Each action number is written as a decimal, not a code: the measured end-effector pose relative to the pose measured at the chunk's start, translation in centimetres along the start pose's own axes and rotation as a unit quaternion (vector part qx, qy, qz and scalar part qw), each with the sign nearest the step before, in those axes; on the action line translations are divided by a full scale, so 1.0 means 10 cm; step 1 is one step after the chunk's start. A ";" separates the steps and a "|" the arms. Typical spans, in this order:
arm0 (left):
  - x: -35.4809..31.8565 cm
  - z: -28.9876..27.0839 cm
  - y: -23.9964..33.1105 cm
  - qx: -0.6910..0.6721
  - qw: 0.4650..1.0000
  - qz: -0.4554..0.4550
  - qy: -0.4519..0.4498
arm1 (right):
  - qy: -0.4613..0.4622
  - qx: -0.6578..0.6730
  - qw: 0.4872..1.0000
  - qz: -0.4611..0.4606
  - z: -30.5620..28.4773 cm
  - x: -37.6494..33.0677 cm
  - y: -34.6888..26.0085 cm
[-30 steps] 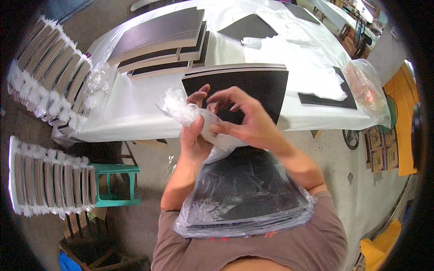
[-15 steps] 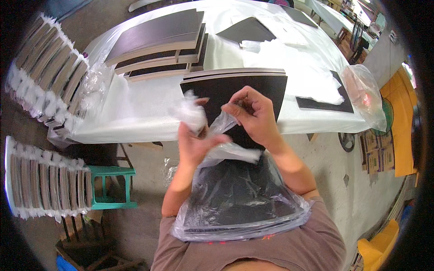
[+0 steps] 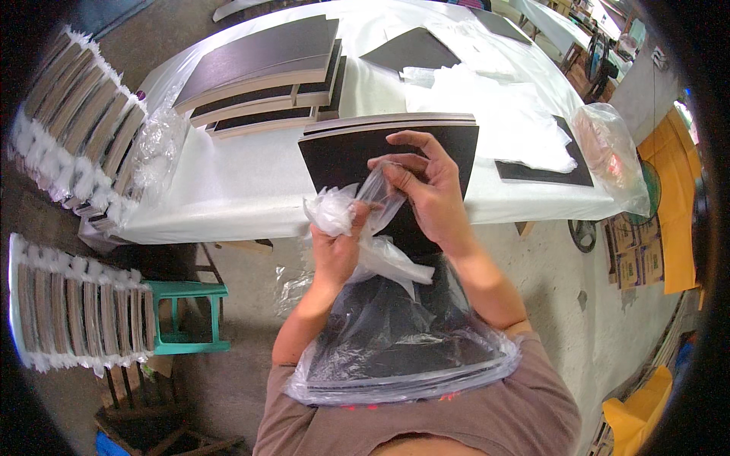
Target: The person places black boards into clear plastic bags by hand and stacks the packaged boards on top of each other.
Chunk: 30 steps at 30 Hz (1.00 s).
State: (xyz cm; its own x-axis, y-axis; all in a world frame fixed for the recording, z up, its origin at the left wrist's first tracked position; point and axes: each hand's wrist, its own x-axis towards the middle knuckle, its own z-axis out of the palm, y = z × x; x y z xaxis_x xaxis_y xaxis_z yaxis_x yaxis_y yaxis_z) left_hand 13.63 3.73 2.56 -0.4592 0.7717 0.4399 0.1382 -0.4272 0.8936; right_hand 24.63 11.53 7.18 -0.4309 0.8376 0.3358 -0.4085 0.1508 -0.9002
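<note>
Left hand (image 3: 334, 251): your fingers are curled round a bunched white wad of plastic (image 3: 332, 211), which puffs out above the thumb. Right hand (image 3: 439, 194): your thumb and index finger pinch a thin twist of clear plastic (image 3: 385, 199); the middle finger arches above them. The twist slants down from the right fingertips to the left hand. A loose white flap (image 3: 399, 264) hangs just below the left hand.

Position of work: the black books (image 3: 441, 140) stand in front of you at the near edge of the surface (image 3: 251, 182), pale page edges uppermost. Below your hands, a clear plastic bag (image 3: 411, 342) covers dark layered pieces and rests against your shirt (image 3: 365, 429). Hands and plastic hide the middle, so you cannot tell whether books and bagged pieces form one block.

Surroundings: on the surface, a pile of dark books (image 3: 258, 61) lies to your left; crumpled white sheets (image 3: 479, 110) lie to the right, partly over a dark panel (image 3: 525, 172). A clear sack (image 3: 612, 156) sits at the right end. Lower left, a white-edged bundle (image 3: 84, 304) adjoins a green stool (image 3: 213, 315).
</note>
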 end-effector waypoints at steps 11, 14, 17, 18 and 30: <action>0.48 -1.45 0.17 0.579 0.774 -0.035 0.252 | 0.054 -0.138 0.989 0.008 -0.43 0.04 -0.02; 0.49 -0.74 0.26 0.162 0.981 -0.016 0.108 | 0.048 -0.157 0.986 0.014 -0.43 0.00 0.10; 0.38 -0.13 0.32 0.137 0.987 0.024 -0.085 | 0.053 -0.202 0.978 -0.012 -0.22 -0.05 0.04; 0.35 0.04 0.23 0.030 0.995 0.007 -0.099 | 0.050 -0.211 0.976 -0.029 -0.18 -0.05 0.04; 0.25 0.20 -0.09 -0.094 0.986 -0.122 -0.062 | -0.051 -0.044 0.998 0.013 -0.28 -0.04 0.24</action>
State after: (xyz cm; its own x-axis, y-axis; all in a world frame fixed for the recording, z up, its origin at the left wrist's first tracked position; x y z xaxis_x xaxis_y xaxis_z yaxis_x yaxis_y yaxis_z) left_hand 14.09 6.95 3.07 -0.3469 0.9088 0.2318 -0.1342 -0.2927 0.9467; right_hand 26.06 13.02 4.09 -0.5217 0.7850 0.3341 -0.3263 0.1782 -0.9283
